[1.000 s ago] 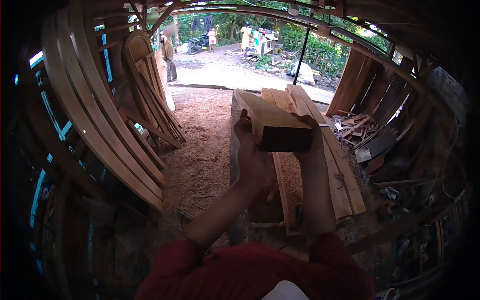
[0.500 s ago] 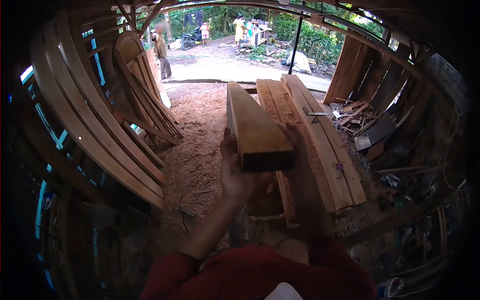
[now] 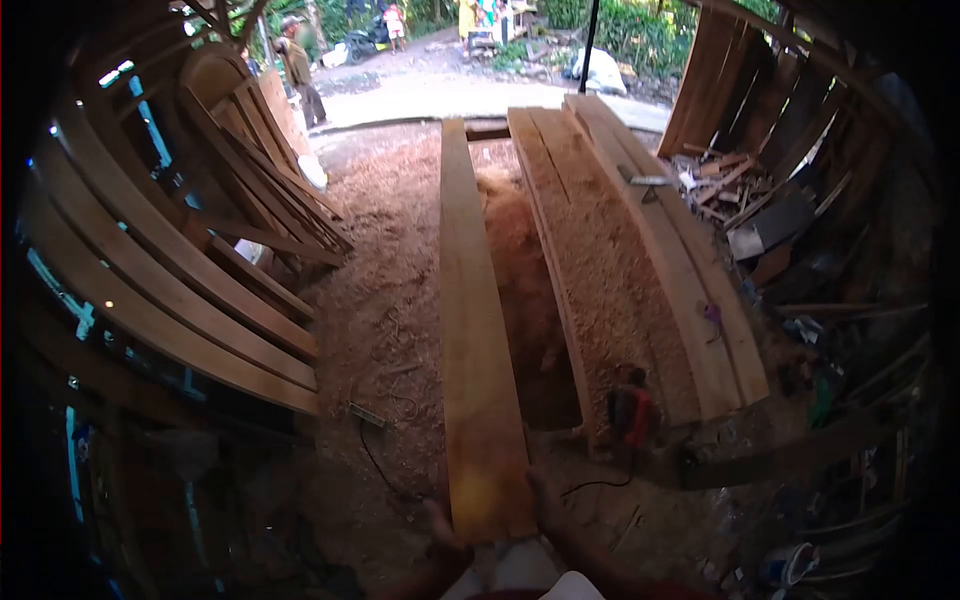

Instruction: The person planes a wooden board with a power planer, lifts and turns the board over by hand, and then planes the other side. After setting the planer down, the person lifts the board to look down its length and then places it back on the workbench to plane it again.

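A long, thick wooden plank [image 3: 475, 300] stretches away from my body, its near end low in front of me. My left hand [image 3: 442, 535] grips the left edge near that end, thumb up along the side. On the opposite edge, my right hand [image 3: 545, 515] holds the plank; its fingers are dark and partly hidden. The far end lies beside a short crosspiece [image 3: 488, 133] of a workbench [image 3: 560, 300] covered with wood shavings. To the right of the plank sits a red and black corded power tool [image 3: 632, 412].
Two long boards [image 3: 660, 250] lie on the right, carrying a metal square [image 3: 648, 181] and a small purple object [image 3: 712, 316]. Boards [image 3: 190, 290] lean at left, near an arched wooden frame [image 3: 225, 110]. Offcuts [image 3: 720, 185] are piled at right. A person [image 3: 300, 70] stands outside.
The plank's near end has dropped from raised in front of me to low by my body, both hands still on it. My view has tilted down, and the red tool now shows.
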Demonstrator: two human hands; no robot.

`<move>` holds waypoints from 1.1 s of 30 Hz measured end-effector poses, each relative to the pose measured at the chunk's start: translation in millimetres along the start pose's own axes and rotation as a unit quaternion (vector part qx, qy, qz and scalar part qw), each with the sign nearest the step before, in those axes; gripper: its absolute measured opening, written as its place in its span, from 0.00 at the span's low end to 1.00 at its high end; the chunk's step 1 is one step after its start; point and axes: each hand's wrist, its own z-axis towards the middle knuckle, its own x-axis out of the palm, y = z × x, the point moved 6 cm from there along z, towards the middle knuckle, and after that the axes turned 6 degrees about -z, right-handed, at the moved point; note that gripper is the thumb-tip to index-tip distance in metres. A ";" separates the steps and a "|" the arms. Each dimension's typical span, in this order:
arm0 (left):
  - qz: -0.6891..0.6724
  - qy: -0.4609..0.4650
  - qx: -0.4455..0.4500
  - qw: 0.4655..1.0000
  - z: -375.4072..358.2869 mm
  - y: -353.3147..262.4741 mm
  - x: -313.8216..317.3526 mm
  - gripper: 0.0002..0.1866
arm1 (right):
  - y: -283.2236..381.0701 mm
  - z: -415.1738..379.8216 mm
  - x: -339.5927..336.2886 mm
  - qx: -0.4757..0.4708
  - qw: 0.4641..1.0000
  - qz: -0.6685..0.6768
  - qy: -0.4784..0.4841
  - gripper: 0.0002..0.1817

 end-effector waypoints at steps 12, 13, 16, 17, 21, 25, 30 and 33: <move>0.373 0.019 0.068 0.925 65.5 119.0 -248.6 0.59 | -269.9 -12.4 -45.3 0.059 0.973 -0.221 0.018 0.69; 0.401 0.037 0.080 0.912 71.8 127.6 -259.9 0.60 | -288.0 -12.6 -48.1 0.053 0.973 -0.223 0.013 0.70; 0.457 0.071 0.092 0.882 73.9 154.7 -282.7 0.63 | -330.8 -20.1 -54.9 0.038 0.973 -0.227 -0.002 0.70; 0.366 0.088 0.064 0.924 75.9 165.0 -284.8 0.66 | -341.4 -22.5 -58.5 0.032 0.973 -0.228 -0.006 0.70; 0.329 0.093 0.047 0.939 85.5 183.0 -302.4 0.71 | -377.5 -27.5 -75.7 0.044 0.959 -0.279 0.012 0.71; 0.454 0.085 0.080 0.883 100.3 182.9 -319.5 0.72 | -392.6 -21.5 -76.5 0.036 0.955 -0.293 0.013 0.77; 0.513 0.074 0.108 0.849 103.9 187.6 -327.2 0.73 | -403.4 -19.7 -75.1 0.041 0.971 -0.235 -0.006 0.82; 0.511 0.073 0.106 0.850 103.1 191.1 -329.5 0.74 | -401.5 -21.3 -75.5 0.060 0.971 -0.230 -0.005 0.83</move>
